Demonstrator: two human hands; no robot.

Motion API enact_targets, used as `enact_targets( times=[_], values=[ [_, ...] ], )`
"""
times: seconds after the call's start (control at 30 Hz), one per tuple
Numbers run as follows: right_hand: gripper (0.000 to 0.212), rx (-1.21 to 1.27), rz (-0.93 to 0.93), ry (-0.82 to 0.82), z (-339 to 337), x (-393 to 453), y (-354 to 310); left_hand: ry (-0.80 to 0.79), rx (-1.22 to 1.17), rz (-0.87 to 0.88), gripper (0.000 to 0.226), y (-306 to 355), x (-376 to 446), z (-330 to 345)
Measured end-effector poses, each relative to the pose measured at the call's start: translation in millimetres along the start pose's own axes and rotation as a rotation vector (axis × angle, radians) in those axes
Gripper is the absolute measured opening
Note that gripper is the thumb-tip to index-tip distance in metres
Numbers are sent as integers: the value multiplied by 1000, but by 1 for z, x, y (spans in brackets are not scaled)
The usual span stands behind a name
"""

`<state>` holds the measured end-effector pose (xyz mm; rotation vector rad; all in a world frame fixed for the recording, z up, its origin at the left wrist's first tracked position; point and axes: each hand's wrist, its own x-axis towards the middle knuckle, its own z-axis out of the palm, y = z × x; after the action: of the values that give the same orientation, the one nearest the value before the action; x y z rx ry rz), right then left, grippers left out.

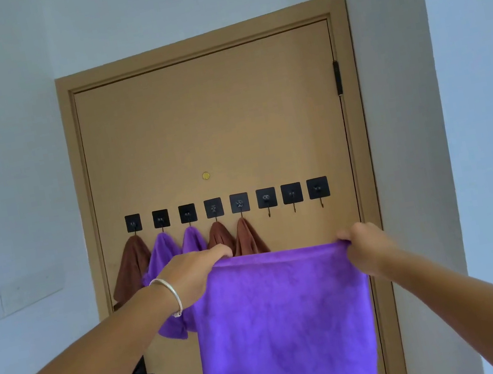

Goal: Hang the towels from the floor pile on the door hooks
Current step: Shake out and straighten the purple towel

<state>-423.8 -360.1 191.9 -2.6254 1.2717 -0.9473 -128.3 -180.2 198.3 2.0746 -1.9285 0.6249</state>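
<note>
Purple towel (pixel 283 322) stretched flat by both hands, left hand (pixel 194 273) and right hand (pixel 366 249) pinching its top corners, ready for empty hook (pixel 267 203).

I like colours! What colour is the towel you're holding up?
Purple. The held towel shows best in the head view.

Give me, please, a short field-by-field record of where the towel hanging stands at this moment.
hooks on door: eight in a row
hooks filled: five, from the left; brown, purple, purple, brown, brown
hooks free: three at the right, first free hook
towel in hand: purple towel, spread flat by its top edge
left hand: pinches the top left corner
right hand: grips the top right corner
door: shut
</note>
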Motion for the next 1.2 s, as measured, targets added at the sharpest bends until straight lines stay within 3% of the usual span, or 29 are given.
enact_targets(
  times=[0.13, 0.3, 0.47, 0.67, 0.83, 0.93, 1.0, 1.2],
  values=[
    [51, 202, 20, 81, 21, 33, 9, -7, 46, 128, 57, -9, 29, 24],
    [31, 288, 17, 167, 44, 72, 11, -35, 117, 223, 33, -34, 79, 49],
    [8, 156, -28, 65, 62, 118, 8, -8, 46, 184, 57, -62, 133, 76],
    [22, -330, -237, 147, 79, 178, -4, -29, 131, 201, 78, -87, 201, 100],
    [21, -342, -234, 64, 104, 210, 1, -13, 202, 242, 80, -101, 240, 123],
    [56, -464, -329, 1, 113, 225, 2, 28, 221, 243, 77, -104, 262, 131],
    [67, -545, -334, 2, 116, 235, 0, 49, 211, 228, 73, -105, 274, 135],
    [55, -657, -187, 50, 120, 268, -13, 95, 200, 142, 75, -104, 301, 136]
  ],
)
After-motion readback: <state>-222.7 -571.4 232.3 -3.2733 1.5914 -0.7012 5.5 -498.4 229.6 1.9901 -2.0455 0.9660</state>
